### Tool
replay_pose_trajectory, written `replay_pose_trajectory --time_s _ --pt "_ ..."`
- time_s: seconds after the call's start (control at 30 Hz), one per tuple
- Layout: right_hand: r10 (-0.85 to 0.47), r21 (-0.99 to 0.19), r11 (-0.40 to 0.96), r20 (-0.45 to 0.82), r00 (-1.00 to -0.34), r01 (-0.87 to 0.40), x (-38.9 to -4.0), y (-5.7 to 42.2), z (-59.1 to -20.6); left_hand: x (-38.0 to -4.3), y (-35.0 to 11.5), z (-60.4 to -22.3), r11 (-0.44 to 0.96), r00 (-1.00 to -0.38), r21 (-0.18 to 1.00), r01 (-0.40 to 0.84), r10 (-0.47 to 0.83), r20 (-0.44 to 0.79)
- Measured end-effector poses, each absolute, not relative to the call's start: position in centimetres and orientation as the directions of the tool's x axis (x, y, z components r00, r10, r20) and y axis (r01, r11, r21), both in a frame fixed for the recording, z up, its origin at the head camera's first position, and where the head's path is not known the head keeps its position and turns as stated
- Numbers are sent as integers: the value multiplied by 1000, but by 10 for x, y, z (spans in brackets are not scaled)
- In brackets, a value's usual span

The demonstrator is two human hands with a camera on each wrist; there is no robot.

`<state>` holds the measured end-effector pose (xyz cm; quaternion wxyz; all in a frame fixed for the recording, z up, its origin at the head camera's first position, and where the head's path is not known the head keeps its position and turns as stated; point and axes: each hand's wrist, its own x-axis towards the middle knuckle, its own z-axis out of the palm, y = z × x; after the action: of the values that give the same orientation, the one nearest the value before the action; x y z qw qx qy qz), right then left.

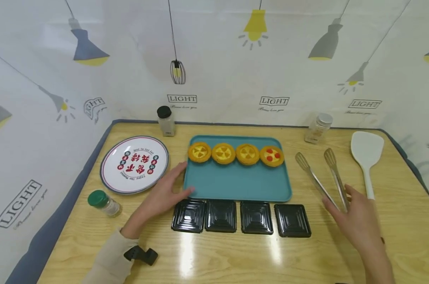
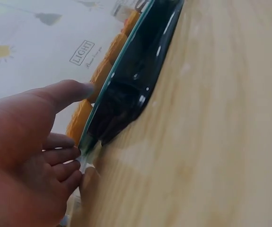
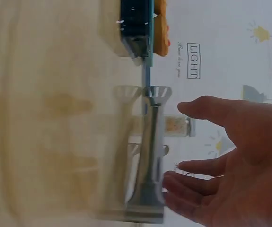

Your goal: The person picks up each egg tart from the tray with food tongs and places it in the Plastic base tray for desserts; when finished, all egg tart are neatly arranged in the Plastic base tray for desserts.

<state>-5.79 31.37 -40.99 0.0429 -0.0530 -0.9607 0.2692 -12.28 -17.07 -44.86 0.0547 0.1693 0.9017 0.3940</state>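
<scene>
Four egg tarts are lined along the back of a teal tray (image 1: 235,181); the rightmost tart (image 1: 271,156) has red dots. My left hand (image 1: 163,197) is at the tray's left edge, fingers extended and thumb spread over the near left corner. Its fingertips come right up to the rim in the left wrist view. My right hand (image 1: 358,221) hovers around the handle end of metal tongs (image 1: 336,179), which lie spread on the table. In the right wrist view its thumb and fingers stand apart, with the tongs (image 3: 147,156) beside the fingertips.
Several black square dishes (image 1: 221,216) line the tray's front. A patterned plate (image 1: 111,161) and a green-capped shaker (image 1: 104,203) are at left. Behind stand a black-capped shaker (image 1: 166,122) and a silver-capped jar (image 1: 319,128). A white spatula (image 1: 367,150) lies at right.
</scene>
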Motion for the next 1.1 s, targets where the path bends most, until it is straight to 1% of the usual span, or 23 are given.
replay_pose_trajectory --time_s 0.17,0.3,0.43,0.6,0.8,0.93,1.03,1.1 --pt "188 -551 826 77 -979 115 -55 319 -420 -122 -172 -454 641 -928 712 286 370 40" --pt "194 -566 818 102 -976 104 -55 323 -426 -122 -174 -457 645 -924 701 305 378 54" --pt "200 -574 810 84 -976 116 -58 327 -432 -122 -174 -457 644 -927 703 303 371 59" --pt "236 -552 816 46 -971 173 -59 329 -435 -123 -175 -457 644 -929 707 292 365 51" --pt "267 -518 829 34 -963 211 -58 328 -434 -122 -176 -456 642 -931 712 284 363 44" --pt "292 -536 822 102 -951 195 -58 327 -433 -123 -176 -458 641 -930 712 289 365 48" --pt "318 -546 824 233 -919 147 -58 321 -428 -124 -175 -460 640 -928 710 293 368 51" --pt "309 -549 831 321 -895 90 -58 315 -420 -124 -175 -461 640 -927 708 297 372 53"
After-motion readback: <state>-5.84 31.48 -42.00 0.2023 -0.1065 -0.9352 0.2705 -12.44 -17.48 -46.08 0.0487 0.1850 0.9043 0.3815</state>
